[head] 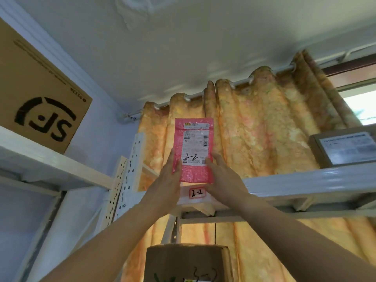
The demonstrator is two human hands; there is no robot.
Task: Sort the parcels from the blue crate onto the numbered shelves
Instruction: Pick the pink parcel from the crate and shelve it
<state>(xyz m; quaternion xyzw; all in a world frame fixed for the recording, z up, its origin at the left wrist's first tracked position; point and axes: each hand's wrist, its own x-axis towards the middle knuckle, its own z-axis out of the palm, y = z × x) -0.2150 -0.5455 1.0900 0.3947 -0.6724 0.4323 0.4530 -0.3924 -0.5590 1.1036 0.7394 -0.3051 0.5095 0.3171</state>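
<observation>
A pink bubble-mailer parcel (195, 149) stands upright on the white top shelf (284, 185), its label marked "2-2" in black pen. My left hand (169, 176) grips its left edge and my right hand (221, 174) holds its right edge. Directly below the parcel, a red-bordered tag reading "2-2" (197, 192) is stuck on the shelf's front lip. The blue crate is out of view.
A grey box with a white label (343, 148) sits on the same shelf at the right. A brown SF carton (38, 102) rests on the left shelf unit. Another cardboard box (188, 263) sits on the shelf below. An orange curtain (264, 129) hangs behind.
</observation>
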